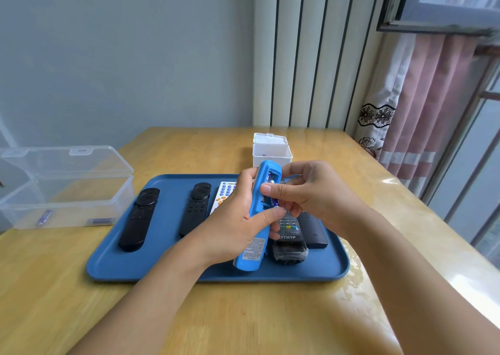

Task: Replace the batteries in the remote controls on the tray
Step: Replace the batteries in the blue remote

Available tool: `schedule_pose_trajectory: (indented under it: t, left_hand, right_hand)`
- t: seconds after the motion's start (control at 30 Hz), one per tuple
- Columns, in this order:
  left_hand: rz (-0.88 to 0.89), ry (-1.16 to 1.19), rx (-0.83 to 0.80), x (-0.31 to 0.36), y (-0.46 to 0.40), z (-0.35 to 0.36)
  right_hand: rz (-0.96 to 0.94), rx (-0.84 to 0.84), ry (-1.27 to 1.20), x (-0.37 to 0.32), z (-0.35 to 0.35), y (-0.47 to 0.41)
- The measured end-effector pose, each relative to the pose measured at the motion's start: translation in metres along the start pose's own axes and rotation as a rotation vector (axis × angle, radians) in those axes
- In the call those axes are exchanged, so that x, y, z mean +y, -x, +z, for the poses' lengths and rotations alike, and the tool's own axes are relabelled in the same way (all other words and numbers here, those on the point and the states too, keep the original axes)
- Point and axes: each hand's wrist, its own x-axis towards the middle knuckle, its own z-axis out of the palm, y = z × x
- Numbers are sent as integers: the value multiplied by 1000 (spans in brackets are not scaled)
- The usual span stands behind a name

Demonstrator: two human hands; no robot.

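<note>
Remote [254, 216] in blue sleeve, back up, above the tray's [113, 262] near edge: my left hand [232, 227] grips it while my right hand [305, 195] pinches a battery [273, 201] at its open compartment.

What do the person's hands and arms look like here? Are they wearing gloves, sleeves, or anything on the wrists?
Both arms are bare for as far as the picture shows, with no sleeves in view. The left hand and right hand wear no gloves. No ring, watch or bracelet shows on the fingers or wrists that can be seen. The fingernails that show look short and unpainted.
</note>
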Motion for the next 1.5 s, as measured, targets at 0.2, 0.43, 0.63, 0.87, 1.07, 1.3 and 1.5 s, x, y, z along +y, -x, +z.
schedule_pose_trajectory:
  t: [0.2, 0.43, 0.63, 0.87, 1.07, 1.3, 1.5]
  left_hand:
    - [12, 91, 12, -2, -4, 3]
    - [-6, 302, 72, -4, -8, 5]
    - [-77, 370, 155, -1, -9, 3]
    - [-142, 533, 315, 7, -8, -9]
    - [-150, 453, 413, 1, -8, -14]
    - [-178, 443, 467, -1, -12, -16]
    - [-250, 473, 453, -4, -13, -15]
  right_hand:
    - [12, 39, -65, 5, 2, -3]
    - [22, 53, -103, 6, 2, -3]
    - [40, 43, -113, 5, 9, -4]
    - [-109, 65, 503, 2, 6, 0]
    - [-226, -200, 1099, 5, 36, 16]
    - [-165, -156, 1134, -7, 39, 19]
    - [-35, -310, 1165, -5, 39, 20]
